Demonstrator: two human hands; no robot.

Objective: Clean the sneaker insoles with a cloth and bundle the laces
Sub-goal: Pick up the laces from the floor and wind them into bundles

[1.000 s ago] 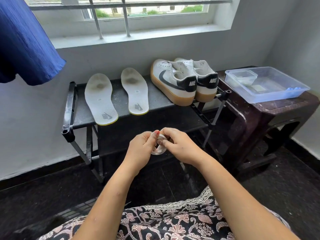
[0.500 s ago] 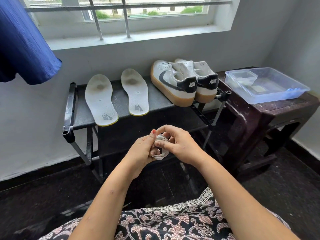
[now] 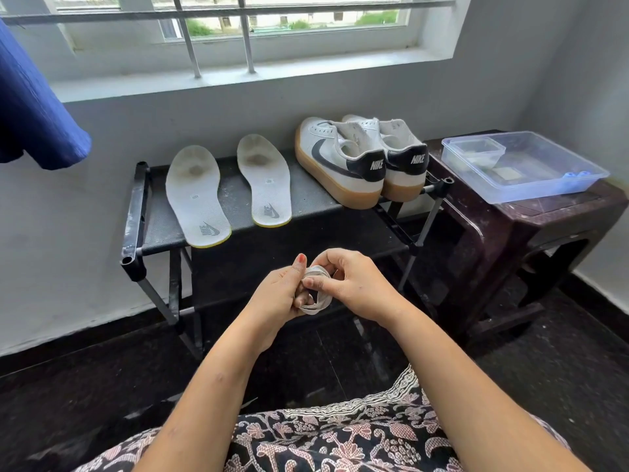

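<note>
A white lace (image 3: pixel 318 300) is coiled into a loop and held between both hands in front of the rack. My left hand (image 3: pixel 277 301) has its fingers inside the coil. My right hand (image 3: pixel 354 284) pinches the top of the coil. Two grey-white insoles lie side by side on the black rack (image 3: pixel 308 195), the left insole (image 3: pixel 197 199) and the right insole (image 3: pixel 265 182), both with dark smudges near the toe end. A pair of white sneakers (image 3: pixel 343 158) with gum soles stands on the rack's right end, heels toward me.
A clear plastic tray (image 3: pixel 531 178) with a smaller clear box (image 3: pixel 476 153) inside sits on a dark brown stool (image 3: pixel 531 229) at the right. A blue cloth (image 3: pixel 30 114) hangs at the upper left. A barred window is above, dark floor below.
Both hands have stayed in front of the rack and kept turning the coiled lace. My left fingers now sit inside the loop and the coil hangs lower.
</note>
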